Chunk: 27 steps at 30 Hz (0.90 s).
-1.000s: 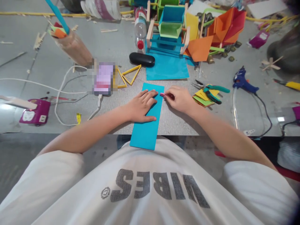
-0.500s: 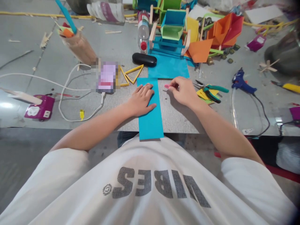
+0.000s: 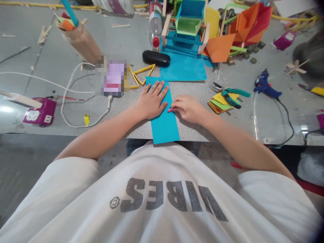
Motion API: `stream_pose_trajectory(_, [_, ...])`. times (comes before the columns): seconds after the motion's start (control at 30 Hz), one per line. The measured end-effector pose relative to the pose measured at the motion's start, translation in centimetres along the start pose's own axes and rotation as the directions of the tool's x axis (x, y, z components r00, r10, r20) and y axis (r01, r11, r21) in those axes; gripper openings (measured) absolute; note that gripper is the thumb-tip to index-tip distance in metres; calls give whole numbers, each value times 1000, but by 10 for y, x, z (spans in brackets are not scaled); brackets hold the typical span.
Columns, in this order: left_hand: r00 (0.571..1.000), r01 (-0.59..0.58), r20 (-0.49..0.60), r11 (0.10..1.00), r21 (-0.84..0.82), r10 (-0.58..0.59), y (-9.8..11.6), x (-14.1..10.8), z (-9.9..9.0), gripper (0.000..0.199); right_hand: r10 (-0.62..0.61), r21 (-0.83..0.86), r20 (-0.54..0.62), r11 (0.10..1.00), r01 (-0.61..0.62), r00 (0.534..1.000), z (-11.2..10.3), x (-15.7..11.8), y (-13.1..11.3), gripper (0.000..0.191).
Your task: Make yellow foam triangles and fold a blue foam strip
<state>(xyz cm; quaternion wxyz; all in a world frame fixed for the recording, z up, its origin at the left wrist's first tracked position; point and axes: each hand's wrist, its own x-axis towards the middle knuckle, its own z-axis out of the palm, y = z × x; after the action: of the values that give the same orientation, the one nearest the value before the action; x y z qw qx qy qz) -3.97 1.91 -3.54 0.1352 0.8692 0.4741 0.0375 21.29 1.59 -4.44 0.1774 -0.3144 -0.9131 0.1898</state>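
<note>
A folded-looking strip of blue paper lies lengthwise in front of me, its near end jutting over the table edge. My left hand rests flat on the strip's upper half with fingers stretched out. Pinched in my right hand is a small pink object, mostly covered by the fingers, so its kind is unclear. Its tip touches or hovers at the strip's right edge. Beyond the strip's far end is a larger blue sheet, with a black oblong case at its left corner.
Teal-handled pliers lie over coloured paper pieces right of my right hand. Farther right is a blue glue gun. Left stand a phone on a white cable and yellow folded strips. A blue-green paper model stands behind.
My right hand has come down and left with the pink object, from beside the strip to its right edge. The strip is slightly tilted, and my left hand's fingers are more spread.
</note>
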Motion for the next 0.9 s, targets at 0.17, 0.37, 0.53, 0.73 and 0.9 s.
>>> stream_pose_trajectory(0.17, [1000, 5, 0, 1000, 2, -5, 0, 0, -1, 81, -92, 51, 5, 995, 91, 996, 1, -27, -18, 27])
stream_pose_trajectory(0.37, [1000, -11, 0, 1000, -28, 11, -7, 3, 5, 82, -123, 40, -44, 991, 125, 991, 7, -61, -45, 28])
stream_pose_trajectory(0.53, [1000, -17, -2, 999, -38, 17, -10, 4, 6, 83, -175, -15, -65, 984, 175, 982, 9, -83, -62, 23])
stream_pose_trajectory(0.73, [1000, -15, 10, 1000, -26, 15, -10, 3, 5, 83, -229, -83, -47, 971, 224, 972, 4, -95, -70, 25])
stream_pose_trajectory(0.9, [1000, -12, 29, 1000, -5, 12, -8, 3, 2, 83, -245, -56, -3, 968, 244, 970, 1, -98, -72, 32])
